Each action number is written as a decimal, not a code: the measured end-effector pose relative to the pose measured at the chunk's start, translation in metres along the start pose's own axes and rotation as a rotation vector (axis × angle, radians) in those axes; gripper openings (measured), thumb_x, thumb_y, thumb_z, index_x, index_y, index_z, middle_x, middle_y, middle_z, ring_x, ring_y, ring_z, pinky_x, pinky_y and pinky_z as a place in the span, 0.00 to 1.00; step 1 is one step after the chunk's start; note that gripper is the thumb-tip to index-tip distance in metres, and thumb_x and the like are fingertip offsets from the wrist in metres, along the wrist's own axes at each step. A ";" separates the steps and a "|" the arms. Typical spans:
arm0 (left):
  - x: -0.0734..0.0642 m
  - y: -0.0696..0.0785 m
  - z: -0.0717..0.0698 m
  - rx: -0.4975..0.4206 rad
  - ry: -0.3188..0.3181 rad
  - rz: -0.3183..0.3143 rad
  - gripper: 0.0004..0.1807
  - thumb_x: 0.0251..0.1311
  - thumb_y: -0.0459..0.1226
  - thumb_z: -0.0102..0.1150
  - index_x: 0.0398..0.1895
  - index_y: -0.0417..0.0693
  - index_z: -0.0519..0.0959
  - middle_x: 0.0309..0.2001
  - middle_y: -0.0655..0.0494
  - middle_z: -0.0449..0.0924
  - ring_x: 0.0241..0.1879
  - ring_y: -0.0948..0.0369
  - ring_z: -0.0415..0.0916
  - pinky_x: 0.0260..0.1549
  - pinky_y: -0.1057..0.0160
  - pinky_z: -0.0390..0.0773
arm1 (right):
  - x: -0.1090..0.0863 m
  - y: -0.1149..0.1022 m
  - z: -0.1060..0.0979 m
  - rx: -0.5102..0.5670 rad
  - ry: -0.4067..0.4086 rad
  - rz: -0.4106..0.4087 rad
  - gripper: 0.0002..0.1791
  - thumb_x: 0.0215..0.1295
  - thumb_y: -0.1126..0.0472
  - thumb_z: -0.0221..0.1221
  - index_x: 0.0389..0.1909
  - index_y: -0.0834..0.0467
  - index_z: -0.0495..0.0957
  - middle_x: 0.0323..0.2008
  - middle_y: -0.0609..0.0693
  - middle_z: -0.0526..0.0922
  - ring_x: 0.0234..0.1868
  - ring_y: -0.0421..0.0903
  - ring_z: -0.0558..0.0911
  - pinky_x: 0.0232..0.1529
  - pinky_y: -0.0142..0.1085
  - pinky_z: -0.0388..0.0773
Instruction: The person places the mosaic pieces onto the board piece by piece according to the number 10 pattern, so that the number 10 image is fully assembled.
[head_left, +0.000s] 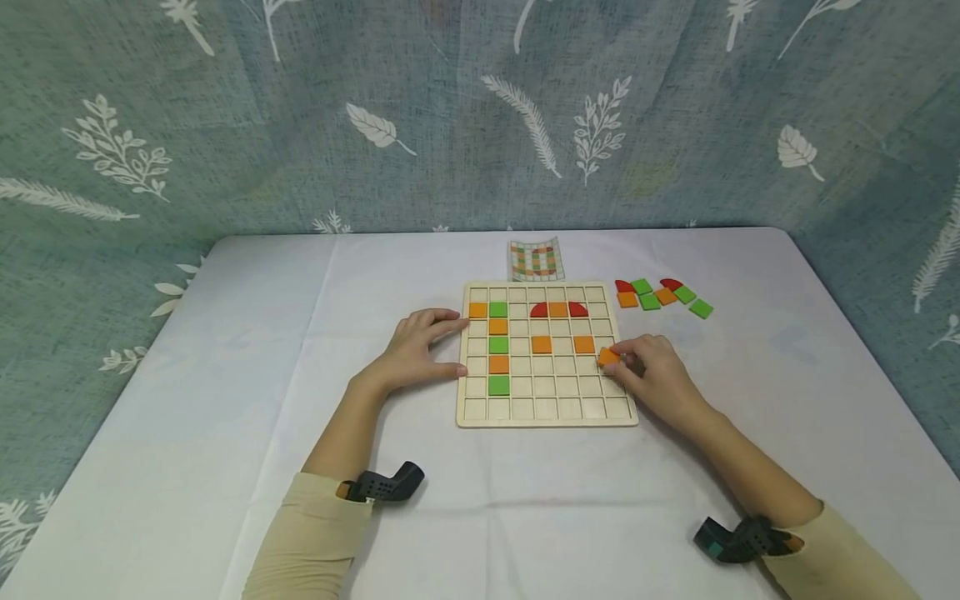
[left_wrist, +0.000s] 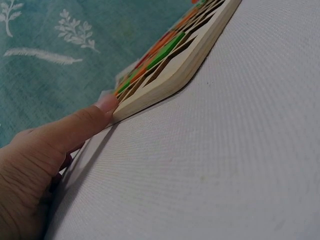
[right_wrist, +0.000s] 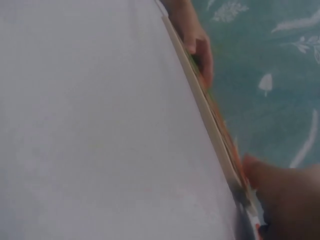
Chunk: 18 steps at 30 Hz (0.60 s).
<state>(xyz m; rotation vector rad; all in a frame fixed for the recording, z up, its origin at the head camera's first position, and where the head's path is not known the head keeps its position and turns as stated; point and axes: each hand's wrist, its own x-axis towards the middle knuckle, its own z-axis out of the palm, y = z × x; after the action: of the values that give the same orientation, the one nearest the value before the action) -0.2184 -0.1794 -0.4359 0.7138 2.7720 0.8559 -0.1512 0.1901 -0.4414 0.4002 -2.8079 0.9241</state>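
So this looks like the tile-placing stage to me. Right hand (head_left: 660, 375) has an orange tile (head_left: 608, 357) pinched between thumb and fingers, right at the right edge of the board (head_left: 547, 422), a bit crooked to the grid. Can't tell if it's touching wood. Left hand (head_left: 416, 346) isn't gripping anything: thumb and fingers spread, tips against the board's left edge, probably to steady it.

I'd call it partway along: one column has a green/orange run, there's an orange between two red bits, plus two lone oranges, and lots of bare cells. The card (head_left: 536, 274) behind the board seems to be the pattern. Spare pile (head_left: 649, 302) is on the surface (head_left: 562, 517), off the far right corner. Next move, IMO: pick the cell, square the tile up, then let go.
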 end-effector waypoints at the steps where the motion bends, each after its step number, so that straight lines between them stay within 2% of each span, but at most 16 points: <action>1: 0.000 0.000 0.000 0.001 0.000 0.000 0.41 0.48 0.52 0.68 0.68 0.56 0.67 0.66 0.54 0.60 0.68 0.53 0.49 0.65 0.49 0.47 | 0.000 -0.001 0.001 0.009 -0.020 -0.024 0.19 0.56 0.56 0.67 0.45 0.62 0.79 0.29 0.47 0.72 0.38 0.44 0.65 0.37 0.37 0.64; 7: 0.000 0.000 0.000 0.006 -0.002 -0.002 0.41 0.48 0.53 0.68 0.68 0.55 0.66 0.66 0.54 0.60 0.68 0.53 0.49 0.65 0.49 0.47 | -0.002 -0.003 0.004 0.072 -0.095 -0.191 0.15 0.53 0.57 0.69 0.42 0.57 0.82 0.29 0.41 0.72 0.37 0.39 0.65 0.36 0.32 0.65; 10: 0.000 0.001 -0.001 0.005 -0.003 -0.003 0.41 0.48 0.53 0.68 0.68 0.55 0.67 0.66 0.54 0.60 0.68 0.53 0.49 0.64 0.49 0.48 | -0.003 -0.003 0.004 0.112 -0.105 -0.236 0.15 0.52 0.58 0.69 0.41 0.56 0.82 0.28 0.39 0.72 0.36 0.37 0.65 0.35 0.30 0.65; 13: 0.000 0.001 -0.001 0.003 -0.005 -0.002 0.41 0.48 0.52 0.68 0.68 0.55 0.66 0.66 0.54 0.60 0.68 0.53 0.49 0.64 0.49 0.48 | -0.003 -0.002 0.005 0.136 -0.108 -0.261 0.14 0.52 0.58 0.69 0.41 0.54 0.83 0.28 0.38 0.72 0.36 0.37 0.64 0.35 0.30 0.64; 18: 0.001 0.000 -0.001 0.002 -0.004 0.008 0.41 0.49 0.52 0.68 0.68 0.55 0.66 0.66 0.54 0.60 0.68 0.53 0.49 0.64 0.49 0.48 | -0.004 -0.003 0.004 0.147 -0.116 -0.245 0.14 0.53 0.58 0.69 0.41 0.53 0.83 0.28 0.37 0.73 0.36 0.37 0.64 0.35 0.31 0.64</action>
<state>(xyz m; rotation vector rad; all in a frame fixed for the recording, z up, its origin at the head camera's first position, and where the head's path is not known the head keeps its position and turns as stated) -0.2200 -0.1793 -0.4353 0.7265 2.7688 0.8521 -0.1470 0.1860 -0.4443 0.8216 -2.7157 1.0838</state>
